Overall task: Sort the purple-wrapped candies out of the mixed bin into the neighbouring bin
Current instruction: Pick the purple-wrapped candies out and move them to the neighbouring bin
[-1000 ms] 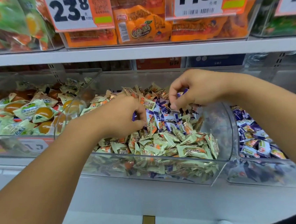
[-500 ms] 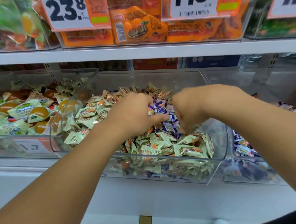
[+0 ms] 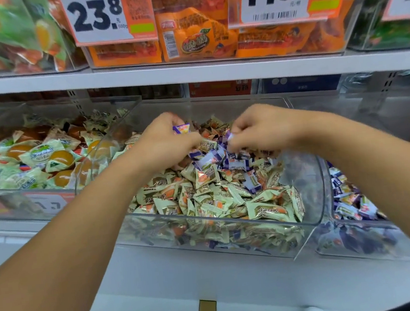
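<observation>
A clear mixed bin [image 3: 231, 224] in the middle holds several cream-wrapped candies [image 3: 268, 210] and a cluster of purple-wrapped candies [image 3: 235, 163] near its centre. My left hand [image 3: 164, 142] is inside the bin and grips a purple-wrapped candy [image 3: 181, 128] with curled fingers. My right hand [image 3: 257, 129] is curled over the purple cluster and pinches purple wrappers at its fingertips. The neighbouring bin [image 3: 357, 223] to the right holds several purple-wrapped candies [image 3: 347, 191], partly hidden by my right forearm.
A clear bin [image 3: 27, 207] on the left holds green-and-orange jelly packs. A white shelf [image 3: 190, 74] overhangs the bins, carrying orange snack packs and price tags. A white ledge [image 3: 211, 276] runs below the bins.
My left hand has lifted toward the back of the bin with a purple candy in it. My right hand stays over the purple cluster, gathering wrappers.
</observation>
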A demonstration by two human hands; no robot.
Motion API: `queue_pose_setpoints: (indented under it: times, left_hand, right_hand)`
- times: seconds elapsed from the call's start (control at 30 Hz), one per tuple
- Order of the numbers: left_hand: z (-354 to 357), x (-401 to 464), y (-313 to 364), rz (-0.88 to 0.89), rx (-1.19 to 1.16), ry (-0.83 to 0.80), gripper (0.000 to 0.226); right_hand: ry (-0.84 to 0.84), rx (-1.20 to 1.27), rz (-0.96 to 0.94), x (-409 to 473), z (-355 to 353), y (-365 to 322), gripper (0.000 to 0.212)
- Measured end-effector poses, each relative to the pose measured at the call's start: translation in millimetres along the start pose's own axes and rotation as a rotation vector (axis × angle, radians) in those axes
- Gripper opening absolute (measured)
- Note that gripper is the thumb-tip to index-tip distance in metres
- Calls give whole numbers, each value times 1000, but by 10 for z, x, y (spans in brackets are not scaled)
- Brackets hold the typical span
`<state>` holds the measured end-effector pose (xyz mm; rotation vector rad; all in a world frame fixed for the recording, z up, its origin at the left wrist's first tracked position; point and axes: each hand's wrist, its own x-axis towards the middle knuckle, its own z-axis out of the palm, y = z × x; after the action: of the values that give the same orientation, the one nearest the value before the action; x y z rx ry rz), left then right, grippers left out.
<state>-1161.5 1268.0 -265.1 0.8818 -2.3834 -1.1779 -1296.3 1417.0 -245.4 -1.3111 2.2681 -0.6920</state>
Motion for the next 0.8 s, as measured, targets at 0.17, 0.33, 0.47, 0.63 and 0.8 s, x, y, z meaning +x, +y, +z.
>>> queue_pose_setpoints:
  times: [0.17, 0.33, 0.47, 0.63, 0.8]
  left_hand:
    - [-37, -28, 37, -205, -470, -97, 16]
    - [9, 10, 8, -156, -254, -56, 18]
    - [86, 32, -68, 201, 411, 32, 31]
    - [247, 8, -19, 188, 641, -9, 47]
    - [235, 57, 22, 204, 493, 37, 21]
  right_hand:
    - [-239, 1185, 411, 11, -1, -6, 20]
    - [-213, 1270, 416, 48, 44, -31, 29]
    - [85, 201, 208, 98, 108, -30, 25]
    - [66, -583, 191, 190, 275, 48, 41]
    - [158, -508, 50, 143, 78, 7, 29]
